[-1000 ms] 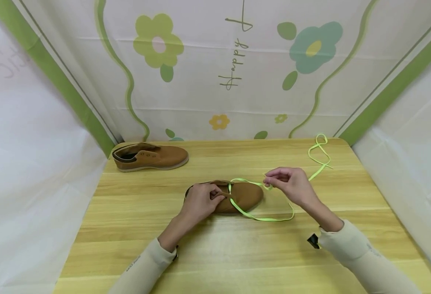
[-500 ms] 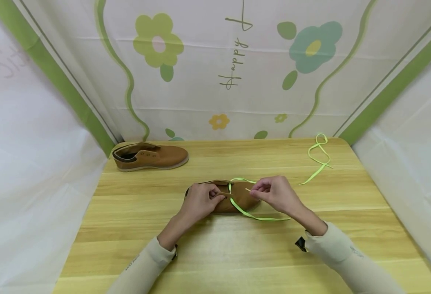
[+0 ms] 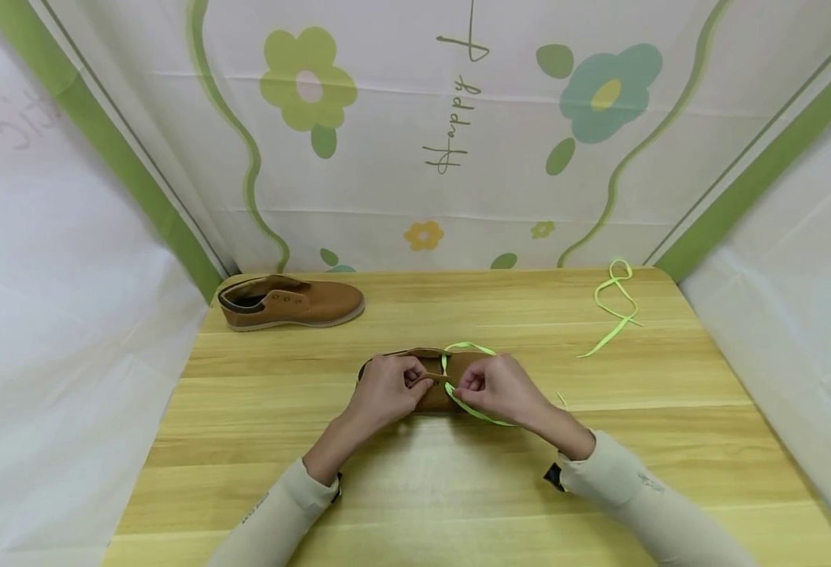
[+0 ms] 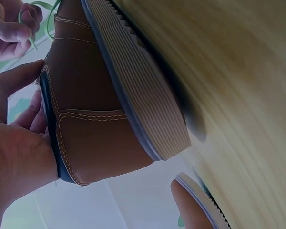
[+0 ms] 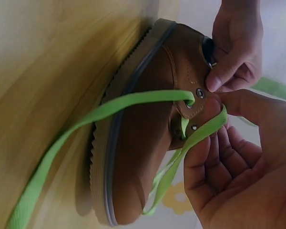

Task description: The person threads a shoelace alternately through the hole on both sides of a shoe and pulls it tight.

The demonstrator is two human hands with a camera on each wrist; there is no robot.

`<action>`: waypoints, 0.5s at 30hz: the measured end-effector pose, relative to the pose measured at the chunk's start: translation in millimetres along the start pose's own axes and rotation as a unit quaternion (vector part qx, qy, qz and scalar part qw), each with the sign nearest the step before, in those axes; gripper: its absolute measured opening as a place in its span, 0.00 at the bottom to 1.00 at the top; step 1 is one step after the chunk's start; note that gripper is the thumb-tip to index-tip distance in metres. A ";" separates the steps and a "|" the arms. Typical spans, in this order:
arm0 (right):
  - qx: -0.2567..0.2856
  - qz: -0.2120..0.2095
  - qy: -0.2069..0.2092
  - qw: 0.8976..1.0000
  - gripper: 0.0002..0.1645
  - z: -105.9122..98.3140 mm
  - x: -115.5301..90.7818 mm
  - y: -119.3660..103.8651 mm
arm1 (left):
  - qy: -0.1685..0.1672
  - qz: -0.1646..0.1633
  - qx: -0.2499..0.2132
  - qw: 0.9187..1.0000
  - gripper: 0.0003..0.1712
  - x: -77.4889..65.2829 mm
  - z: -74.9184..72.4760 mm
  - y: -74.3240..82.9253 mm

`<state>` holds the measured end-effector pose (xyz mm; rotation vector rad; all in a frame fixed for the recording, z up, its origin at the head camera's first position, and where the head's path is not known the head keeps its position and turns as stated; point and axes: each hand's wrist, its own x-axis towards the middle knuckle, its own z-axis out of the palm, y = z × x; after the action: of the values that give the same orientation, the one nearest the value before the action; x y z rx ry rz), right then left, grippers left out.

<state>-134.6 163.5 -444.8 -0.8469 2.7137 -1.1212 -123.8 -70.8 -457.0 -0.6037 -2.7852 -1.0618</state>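
Note:
A brown leather shoe (image 3: 466,361) lies on the table, its toe to the right. My left hand (image 3: 384,391) pinches the edge of its near eyelet flap between thumb and fingers. A flat neon-green shoelace (image 5: 133,98) passes through the front eyelets, and one length trails over the shoe's side. My right hand (image 3: 502,390) is close above the front of the shoe, pinching the lace near one end. In the right wrist view, its fingertips are beside the left thumb and a bare metal eyelet (image 5: 199,93). In the left wrist view, the left palm (image 4: 24,157) is over the shoe's collar.
A second brown shoe (image 3: 330,301), without a lace, stands at the table's back left. Another green shoelace (image 3: 617,295) lies loosely crossed at the back right. White fabric walls with printed flowers surround the wooden table (image 3: 486,504) at the back and sides.
My right hand has moved left with the lace end, from beyond the toe to close by the eyelet flap. The left hand keeps its grip on the shoe in the same place.

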 end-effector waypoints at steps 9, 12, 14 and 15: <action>-0.016 -0.006 0.001 1.000 0.10 11.9 5.5 -0.3 | 0.008 0.007 0.003 1.000 0.05 -1.1 1.4 -0.7; -0.021 -0.007 0.008 1.000 0.11 15.7 7.3 0.9 | 0.012 0.012 0.002 1.000 0.06 -1.6 1.9 -0.8; -0.025 -0.006 0.013 1.000 0.11 17.8 8.1 1.3 | 0.014 0.013 0.002 1.000 0.06 -1.8 2.0 -0.6; -0.026 -0.005 0.016 1.000 0.11 18.6 8.2 1.3 | 0.014 0.014 0.002 1.000 0.06 -1.9 2.1 -0.6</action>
<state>-137.0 148.2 -458.2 -0.8568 2.7800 -1.0800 -122.2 -70.4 -459.4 -0.6216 -2.7452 -1.0509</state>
